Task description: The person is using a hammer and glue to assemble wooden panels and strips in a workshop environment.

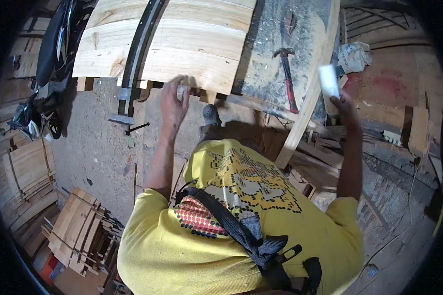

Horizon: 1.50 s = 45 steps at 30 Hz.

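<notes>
Dusty workbench [270,44] over dirt floor [98,147]; left hand [172,101] fingers grip panel [182,44], right hand [344,108] pinches white block [328,81].

Woodworking shop: sawdust-covered workbench [270,44], glued-up pale plank panel [192,39] under a black bar clamp [135,64], red-handled hammer [286,78], stacked timber offcuts [79,231] on a dusty floor.

A yellow short-sleeved T-shirt [241,236] with black, grey and red dotted print is worn. A black harness strap [231,221] with buckles is seen across the chest. Forearms are left bare.
</notes>
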{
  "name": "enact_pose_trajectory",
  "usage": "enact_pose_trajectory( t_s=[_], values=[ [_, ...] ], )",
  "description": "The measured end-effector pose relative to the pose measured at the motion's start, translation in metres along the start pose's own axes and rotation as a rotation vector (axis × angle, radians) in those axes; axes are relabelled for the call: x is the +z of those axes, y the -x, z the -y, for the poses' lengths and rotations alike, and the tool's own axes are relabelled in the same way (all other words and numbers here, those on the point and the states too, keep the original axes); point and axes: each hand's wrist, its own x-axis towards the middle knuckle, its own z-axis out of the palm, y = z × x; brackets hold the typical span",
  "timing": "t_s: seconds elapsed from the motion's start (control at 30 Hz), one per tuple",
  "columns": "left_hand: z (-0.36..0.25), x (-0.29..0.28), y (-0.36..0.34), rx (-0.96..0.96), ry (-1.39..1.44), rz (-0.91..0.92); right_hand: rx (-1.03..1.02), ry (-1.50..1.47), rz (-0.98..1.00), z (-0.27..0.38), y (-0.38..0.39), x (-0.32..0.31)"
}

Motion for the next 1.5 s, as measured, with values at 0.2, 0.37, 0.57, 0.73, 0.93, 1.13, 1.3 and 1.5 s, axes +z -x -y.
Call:
enact_pose_trajectory(
  t_s=[0.2,0.37,0.57,0.73,0.93,1.13,1.3,1.5],
  values=[
    [0.027,0.008,-0.022,0.033,-0.267,0.134,-0.331,-0.458,-0.418,0.061,-0.104,0.155],
    [0.025,0.018,-0.019,-0.091,-0.253,0.207,-0.265,-0.055,-0.350,0.065,-0.165,0.250],
    [0.027,0.014,-0.021,-0.121,-0.215,0.237,-0.508,-0.128,-0.329,0.073,-0.200,0.317],
    [0.026,0.014,-0.021,-0.138,-0.188,0.234,-0.402,0.015,-0.190,0.071,-0.213,0.326],
    [0.024,0.014,-0.022,-0.143,-0.173,0.235,-0.410,0.115,-0.200,0.066,-0.213,0.324],
    [0.023,0.014,-0.022,-0.144,-0.167,0.239,-0.382,0.107,-0.184,0.050,-0.207,0.302],
    [0.025,0.014,-0.024,-0.125,-0.194,0.249,-0.351,0.121,-0.201,0.036,-0.202,0.284],
    [0.020,0.012,-0.028,-0.131,-0.188,0.228,-0.220,0.201,-0.200,0.048,-0.182,0.267]
  ],
)
